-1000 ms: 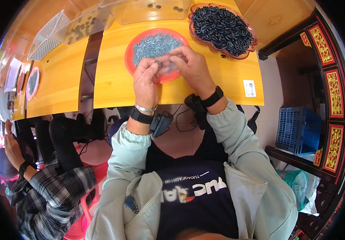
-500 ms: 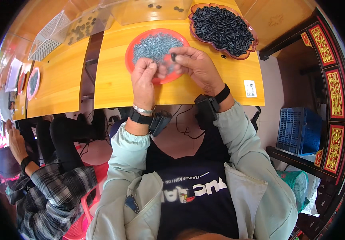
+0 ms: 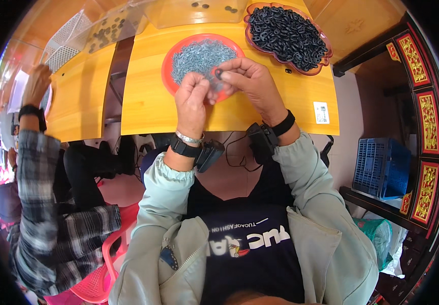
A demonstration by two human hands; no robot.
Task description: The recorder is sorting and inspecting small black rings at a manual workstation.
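Note:
Both my hands meet over the near edge of a round red plate (image 3: 166,76) heaped with small silver metal pieces (image 3: 201,57) that look like screws. My right hand (image 3: 255,85) pinches a small black ring-like piece (image 3: 218,74) between thumb and forefinger. Close beside it on the left, my left hand (image 3: 192,101) is closed in a pinch, fingertips pressed together. What it holds, if anything, is too small to make out. Beyond my right hand, a scalloped reddish tray (image 3: 327,62) is piled with black oval pieces (image 3: 285,38).
One loose black piece (image 3: 288,71) and a white printed label (image 3: 321,113) lie on the yellow table (image 3: 145,104). Clear bins (image 3: 179,19) with a few black pieces stand at the back. A co-worker's hand (image 3: 36,86) reaches over the left table. A blue crate (image 3: 379,162) sits at right.
My left hand has shifted slightly right and up toward the black piece, which stays in my right hand. The co-worker's arm at left has swung up and forward over the table.

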